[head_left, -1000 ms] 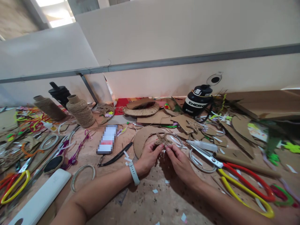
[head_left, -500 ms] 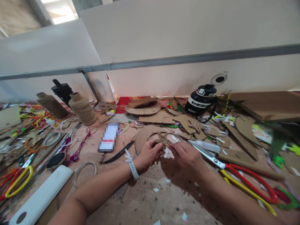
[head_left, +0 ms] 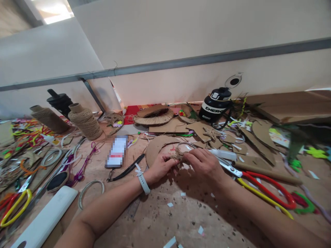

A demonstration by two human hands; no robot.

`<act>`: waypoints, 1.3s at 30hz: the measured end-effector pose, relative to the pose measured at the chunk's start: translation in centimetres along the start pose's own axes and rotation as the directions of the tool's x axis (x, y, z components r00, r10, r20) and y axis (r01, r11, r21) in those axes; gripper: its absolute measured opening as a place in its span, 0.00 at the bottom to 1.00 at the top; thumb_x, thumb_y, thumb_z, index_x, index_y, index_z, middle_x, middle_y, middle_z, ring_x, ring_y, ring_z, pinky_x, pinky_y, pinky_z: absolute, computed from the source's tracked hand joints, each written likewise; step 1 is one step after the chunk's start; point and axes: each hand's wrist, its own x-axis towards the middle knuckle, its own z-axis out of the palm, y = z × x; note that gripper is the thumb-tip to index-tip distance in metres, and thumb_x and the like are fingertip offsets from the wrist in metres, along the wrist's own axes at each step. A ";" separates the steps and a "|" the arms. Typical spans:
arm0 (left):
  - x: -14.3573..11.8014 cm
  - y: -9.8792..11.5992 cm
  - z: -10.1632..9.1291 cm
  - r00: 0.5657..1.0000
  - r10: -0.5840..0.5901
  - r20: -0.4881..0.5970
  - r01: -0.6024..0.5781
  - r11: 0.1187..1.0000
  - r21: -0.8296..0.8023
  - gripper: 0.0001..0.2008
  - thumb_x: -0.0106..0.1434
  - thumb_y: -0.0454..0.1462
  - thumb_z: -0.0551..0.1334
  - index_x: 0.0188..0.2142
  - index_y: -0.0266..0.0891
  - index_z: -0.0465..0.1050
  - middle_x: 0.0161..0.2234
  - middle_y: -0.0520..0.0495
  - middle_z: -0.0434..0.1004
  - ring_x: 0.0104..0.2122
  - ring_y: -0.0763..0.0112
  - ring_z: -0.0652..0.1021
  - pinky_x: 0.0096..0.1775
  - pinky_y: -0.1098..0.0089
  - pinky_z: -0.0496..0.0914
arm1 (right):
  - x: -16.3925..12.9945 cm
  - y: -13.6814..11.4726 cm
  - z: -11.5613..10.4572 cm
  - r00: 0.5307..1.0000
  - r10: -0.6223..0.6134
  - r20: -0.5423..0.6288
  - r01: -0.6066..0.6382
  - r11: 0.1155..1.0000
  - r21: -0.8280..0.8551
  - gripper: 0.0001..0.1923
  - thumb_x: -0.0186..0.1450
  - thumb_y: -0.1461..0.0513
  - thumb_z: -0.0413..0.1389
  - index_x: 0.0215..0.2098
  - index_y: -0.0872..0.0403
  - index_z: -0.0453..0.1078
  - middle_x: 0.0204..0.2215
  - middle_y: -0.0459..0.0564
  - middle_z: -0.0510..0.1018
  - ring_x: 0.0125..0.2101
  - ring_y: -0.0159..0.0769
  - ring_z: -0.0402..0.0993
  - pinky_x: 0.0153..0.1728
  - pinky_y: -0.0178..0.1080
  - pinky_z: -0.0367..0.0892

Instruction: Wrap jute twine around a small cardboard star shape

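My left hand (head_left: 163, 168) pinches a small twine-wrapped star (head_left: 178, 152) from the left, thumb and fingers closed on its edge. Across from it, my right hand (head_left: 204, 163) grips the star's right side with bent fingers. The star is tilted, so only part of its outline shows and some of its points are hidden by my fingers. Just behind the hands lies a curved cardboard ring (head_left: 156, 146). A thin hoop (head_left: 190, 144) rests there too, partly covered by the star and my right hand.
Large scissors (head_left: 269, 189) with red and yellow handles lie by my right forearm, beside a white glue bottle (head_left: 223, 154). A phone (head_left: 117, 151), twine spool (head_left: 85, 122), black bottle (head_left: 216, 106) and white power strip-like bar (head_left: 49, 217) surround the work area. Paper scraps (head_left: 170, 204) dot the table.
The star has turned from nearly face-on to a tilted position between my hands. My right hand has closed in further over it. The whole view has shifted slightly.
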 end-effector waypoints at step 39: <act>-0.4 -0.1 -0.1 0.994 0.113 -0.002 -0.113 0.992 -0.053 0.15 0.51 0.45 0.69 0.28 0.33 0.76 0.22 0.51 0.71 0.20 0.79 0.68 0.24 0.76 0.62 | 1.8 -1.2 -1.5 0.768 0.525 0.367 -0.637 0.566 0.523 0.07 0.63 0.58 0.59 0.30 0.52 0.70 0.24 0.44 0.73 0.25 0.33 0.66 0.27 0.36 0.61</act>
